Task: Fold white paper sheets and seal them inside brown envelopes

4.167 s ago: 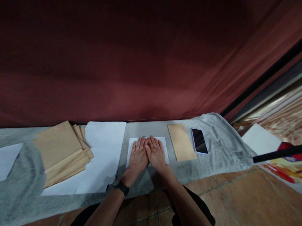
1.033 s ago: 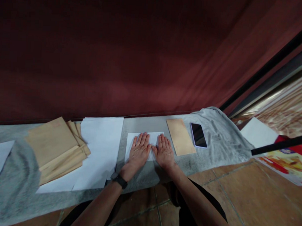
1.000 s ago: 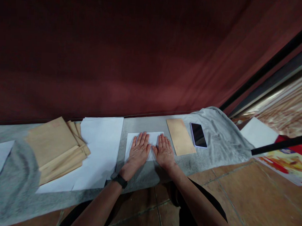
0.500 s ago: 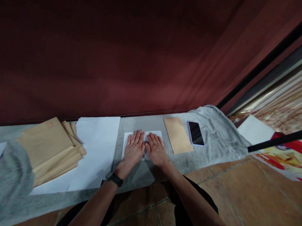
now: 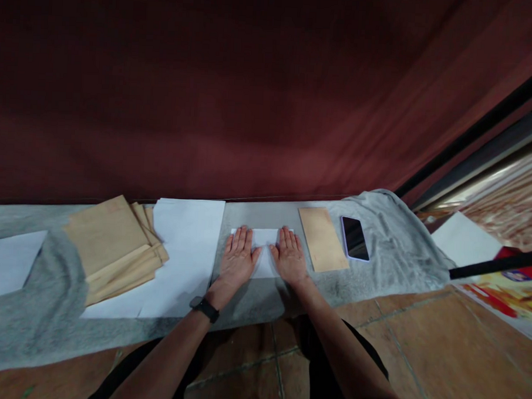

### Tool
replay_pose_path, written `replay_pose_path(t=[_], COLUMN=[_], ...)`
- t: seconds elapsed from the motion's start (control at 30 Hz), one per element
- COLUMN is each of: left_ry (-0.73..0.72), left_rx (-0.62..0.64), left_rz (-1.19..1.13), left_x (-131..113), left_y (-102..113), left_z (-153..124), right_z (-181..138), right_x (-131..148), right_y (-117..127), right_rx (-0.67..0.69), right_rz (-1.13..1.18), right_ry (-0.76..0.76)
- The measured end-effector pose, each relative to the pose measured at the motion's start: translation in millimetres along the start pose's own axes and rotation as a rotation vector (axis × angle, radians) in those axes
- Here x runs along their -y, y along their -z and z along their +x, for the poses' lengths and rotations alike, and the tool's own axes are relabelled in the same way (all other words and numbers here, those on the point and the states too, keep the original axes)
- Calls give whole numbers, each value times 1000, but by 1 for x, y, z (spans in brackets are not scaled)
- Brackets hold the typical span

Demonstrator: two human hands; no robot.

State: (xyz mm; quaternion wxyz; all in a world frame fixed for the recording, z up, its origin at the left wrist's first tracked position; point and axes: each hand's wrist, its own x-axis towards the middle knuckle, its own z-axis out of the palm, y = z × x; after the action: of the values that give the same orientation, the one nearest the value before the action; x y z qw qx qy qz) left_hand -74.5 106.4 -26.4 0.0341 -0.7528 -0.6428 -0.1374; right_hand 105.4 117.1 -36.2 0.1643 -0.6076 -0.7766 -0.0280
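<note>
A small white sheet of paper [image 5: 263, 255], perhaps folded, lies flat on the grey cloth in front of me. My left hand [image 5: 237, 258] rests palm down over its left side, fingers stretched out and thumb apart. On its right side my right hand [image 5: 291, 262] lies flat too, the thumb pointing inward. Between the hands the middle of the paper shows; the parts beneath the palms are hidden. Just right of my right hand is a brown paper envelope [image 5: 323, 240].
A phone [image 5: 355, 238] lies right of the envelope. To the left are large white sheets [image 5: 187, 249] and a pile of brown envelopes [image 5: 110, 234], with white paper [image 5: 10, 262] farther left. Grey cloth [image 5: 400, 258] covers the narrow bench. A dark red surface [image 5: 251, 134] stands behind.
My hands have slid apart on the white paper, uncovering its middle. The view has shifted slightly, so the things on the bench appear farther right.
</note>
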Motion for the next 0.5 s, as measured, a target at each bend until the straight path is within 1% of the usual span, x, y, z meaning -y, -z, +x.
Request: replay_pose_path(t=[0.17, 0.23, 0.3, 0.37, 0.43, 0.5], left_ry=[4, -40, -117, -174, -189, -198], left_rx=[30, 38, 55, 78, 96, 106], left_rz=[-7, -19, -35, -47, -49, -44], left_x=[-3, -6, -9, -12, -14, -16], left_y=[7, 10, 13, 14, 15, 13], left_z=[-12, -20, -27, -32, -35, -36], right_z=[-3, -3, -3, -3, -4, -7], right_x=[-8, -9, -9, -4, 5, 16], right_y=[-2, -1, 0, 1, 1, 0], right_rx=[-31, -24, -7, 8, 18, 40], right_rz=[12, 13, 14, 27, 71, 145], right_ry=[37, 38, 26, 0, -14, 27])
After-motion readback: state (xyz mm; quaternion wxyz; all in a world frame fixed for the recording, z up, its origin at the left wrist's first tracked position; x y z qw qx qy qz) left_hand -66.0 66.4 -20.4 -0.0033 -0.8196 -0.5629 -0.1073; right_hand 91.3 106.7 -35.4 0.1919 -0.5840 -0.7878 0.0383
